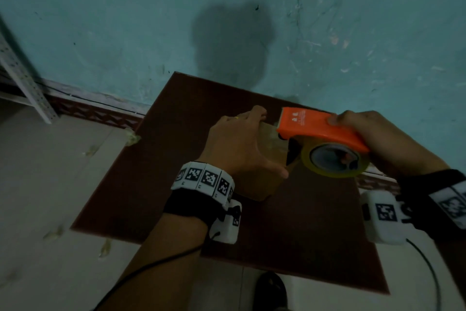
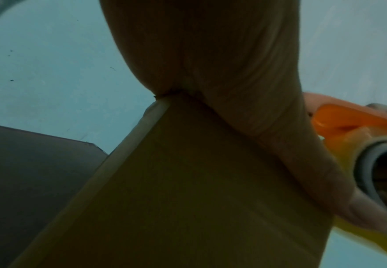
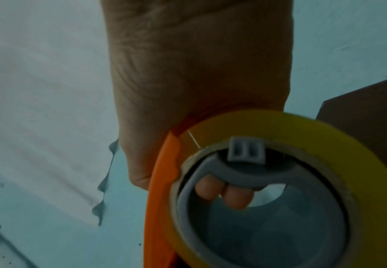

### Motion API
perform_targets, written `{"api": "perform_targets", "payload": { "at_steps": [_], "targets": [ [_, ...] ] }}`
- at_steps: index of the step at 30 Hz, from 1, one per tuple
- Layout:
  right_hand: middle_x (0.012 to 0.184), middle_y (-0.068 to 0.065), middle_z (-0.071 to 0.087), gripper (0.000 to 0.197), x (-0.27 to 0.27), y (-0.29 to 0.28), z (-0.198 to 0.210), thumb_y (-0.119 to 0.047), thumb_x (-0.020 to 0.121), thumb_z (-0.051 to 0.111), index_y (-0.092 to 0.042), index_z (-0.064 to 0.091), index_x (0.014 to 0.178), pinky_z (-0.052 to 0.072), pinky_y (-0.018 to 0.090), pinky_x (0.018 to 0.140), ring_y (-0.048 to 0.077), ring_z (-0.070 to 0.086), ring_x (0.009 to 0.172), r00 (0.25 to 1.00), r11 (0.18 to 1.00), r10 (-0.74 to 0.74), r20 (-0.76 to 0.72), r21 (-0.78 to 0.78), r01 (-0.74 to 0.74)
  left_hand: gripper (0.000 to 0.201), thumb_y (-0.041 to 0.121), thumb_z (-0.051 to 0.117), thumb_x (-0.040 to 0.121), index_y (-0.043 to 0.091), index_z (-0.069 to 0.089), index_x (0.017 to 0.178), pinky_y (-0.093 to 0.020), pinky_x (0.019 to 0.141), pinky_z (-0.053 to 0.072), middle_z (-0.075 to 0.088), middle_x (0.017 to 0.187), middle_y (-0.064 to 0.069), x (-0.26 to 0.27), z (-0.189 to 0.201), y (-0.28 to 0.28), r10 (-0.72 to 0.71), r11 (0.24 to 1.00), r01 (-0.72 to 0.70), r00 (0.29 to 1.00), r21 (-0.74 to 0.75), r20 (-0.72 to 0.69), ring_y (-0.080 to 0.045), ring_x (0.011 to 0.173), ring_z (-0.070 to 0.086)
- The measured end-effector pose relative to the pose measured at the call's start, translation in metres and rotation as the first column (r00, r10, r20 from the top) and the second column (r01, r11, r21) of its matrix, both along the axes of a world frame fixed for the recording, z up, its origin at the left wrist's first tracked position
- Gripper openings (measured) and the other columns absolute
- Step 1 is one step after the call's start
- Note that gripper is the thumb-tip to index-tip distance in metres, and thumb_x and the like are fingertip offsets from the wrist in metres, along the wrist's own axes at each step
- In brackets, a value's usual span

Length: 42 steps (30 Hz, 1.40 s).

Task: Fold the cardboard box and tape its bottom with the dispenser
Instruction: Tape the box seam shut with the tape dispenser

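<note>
The cardboard box (image 1: 262,182) stands on a dark brown table (image 1: 156,159) near its far edge, close to the teal wall (image 1: 126,20). The left hand (image 1: 237,144) lies flat over the top of the box, palm down, fingers straight and held together reaching toward the far side, thumb stretched out along the near right edge. From the left wrist view the palm (image 2: 222,63) presses on the upper edge of the box (image 2: 176,190), and the thumb tip sits against the yellow roll.

The right hand (image 1: 378,139) grips the orange tape dispenser (image 1: 317,126) from the right, thumb laid on its top, the other fingers curled underneath. In the right wrist view two fingertips (image 3: 224,194) show through the grey hub inside the yellow tape roll (image 3: 268,130), so the fingers wrap round the handle. The dispenser's front end rests at the right part of the box top, just beside the left hand's fingers, and a strip of clear tape (image 1: 273,139) lies on the box top between them. The tape roll (image 1: 332,159) hangs off the right side of the box, above the table

Scraps of tape lie on the pale floor (image 1: 50,184) to the left
</note>
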State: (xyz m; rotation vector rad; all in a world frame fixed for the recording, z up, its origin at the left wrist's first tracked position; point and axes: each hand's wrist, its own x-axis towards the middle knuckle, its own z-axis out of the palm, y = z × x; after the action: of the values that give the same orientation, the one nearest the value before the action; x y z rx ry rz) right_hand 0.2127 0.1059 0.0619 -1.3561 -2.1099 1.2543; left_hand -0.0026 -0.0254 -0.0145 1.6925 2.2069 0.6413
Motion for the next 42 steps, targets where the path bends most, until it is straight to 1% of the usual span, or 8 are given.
{"api": "perform_targets", "payload": {
  "at_steps": [3,10,13,19,22,31,36,42],
  "targets": [
    [0.084,0.04,0.075,0.043,-0.019,0.0,0.008,-0.035,0.092,0.072,0.007,0.079,0.083,0.058,0.034,0.055,0.038,0.069,0.058,1.0,1.0,0.029,-0.008,-0.003,-0.029,0.153,0.079,0.092,0.044,0.032,0.011,0.166,-0.053,0.114,0.044,0.05,0.161,0.013,-0.006,0.0,-0.002,0.009,1.0,-0.01,0.997,0.005,0.081,-0.026,0.143,0.055],
    [0.081,0.031,0.079,0.063,-0.048,-0.002,0.021,-0.059,0.078,0.078,0.003,0.083,0.086,0.062,0.061,0.088,0.059,0.074,0.083,0.972,0.985,0.131,0.194,0.084,-0.15,0.172,0.072,0.096,0.044,0.027,-0.014,0.168,-0.057,0.116,0.041,0.049,0.164,0.009,-0.015,-0.001,-0.005,0.039,0.998,-0.046,0.983,0.039,0.178,-0.026,0.145,0.053],
    [0.087,0.035,0.076,0.089,-0.053,-0.005,0.028,-0.076,0.059,0.075,0.007,0.081,0.091,0.058,0.053,0.077,0.047,0.069,0.067,0.946,0.977,0.149,0.287,0.102,-0.185,0.172,0.071,0.096,0.044,0.028,-0.015,0.168,-0.06,0.117,0.039,0.049,0.164,0.009,-0.017,-0.005,-0.003,0.034,0.998,-0.045,0.979,0.054,0.203,-0.026,0.147,0.052],
    [0.077,0.035,0.065,0.092,-0.063,-0.007,0.03,-0.078,0.073,0.08,0.013,0.073,0.089,0.046,0.041,0.069,0.027,0.055,0.062,0.889,0.964,0.168,0.426,0.115,-0.238,0.161,0.074,0.094,0.045,0.031,0.0,0.169,-0.051,0.11,0.044,0.056,0.152,0.017,-0.018,-0.011,-0.001,-0.007,0.996,-0.011,0.981,0.091,0.193,-0.019,0.138,0.057],
    [0.057,0.006,0.053,0.074,-0.069,-0.008,0.034,-0.081,0.075,0.076,-0.007,0.067,0.068,0.042,0.038,0.065,0.02,0.048,0.054,0.843,0.947,0.16,0.515,0.162,-0.278,0.15,0.078,0.091,0.046,0.038,0.011,0.167,-0.051,0.11,0.045,0.054,0.15,0.018,-0.02,-0.014,0.001,-0.039,0.995,0.021,0.983,0.102,0.179,-0.017,0.138,0.053],
    [0.062,-0.002,0.073,0.056,-0.089,0.002,0.048,-0.07,0.084,0.075,-0.014,0.077,0.079,0.052,0.035,0.067,0.02,0.066,0.057,0.7,0.93,0.252,0.668,0.032,-0.366,0.107,0.1,0.069,0.049,0.035,0.052,0.132,-0.039,0.096,0.051,0.054,0.129,0.013,-0.006,-0.02,0.007,-0.004,0.984,0.005,1.0,0.176,-0.004,-0.012,0.114,0.056],
    [0.07,0.001,0.073,0.059,-0.102,0.003,0.043,-0.075,0.084,0.072,-0.017,0.075,0.081,0.053,0.039,0.075,0.022,0.066,0.063,0.621,0.916,0.286,0.73,-0.019,-0.4,0.131,0.108,0.051,0.046,0.026,0.046,0.148,-0.062,0.129,0.018,0.051,0.161,0.0,0.005,-0.025,0.019,0.055,0.991,-0.045,0.995,0.122,-0.082,-0.018,0.158,0.033],
    [0.074,0.003,0.074,0.065,-0.104,0.007,0.043,-0.08,0.082,0.071,-0.015,0.075,0.083,0.056,0.041,0.079,0.023,0.066,0.066,0.602,0.913,0.277,0.749,-0.009,-0.407,0.103,0.1,0.055,0.054,0.028,0.057,0.128,-0.058,0.127,0.025,0.067,0.131,0.008,0.011,-0.031,0.02,0.091,0.955,-0.078,0.995,0.286,-0.032,-0.014,0.132,0.06]
  ]
}}
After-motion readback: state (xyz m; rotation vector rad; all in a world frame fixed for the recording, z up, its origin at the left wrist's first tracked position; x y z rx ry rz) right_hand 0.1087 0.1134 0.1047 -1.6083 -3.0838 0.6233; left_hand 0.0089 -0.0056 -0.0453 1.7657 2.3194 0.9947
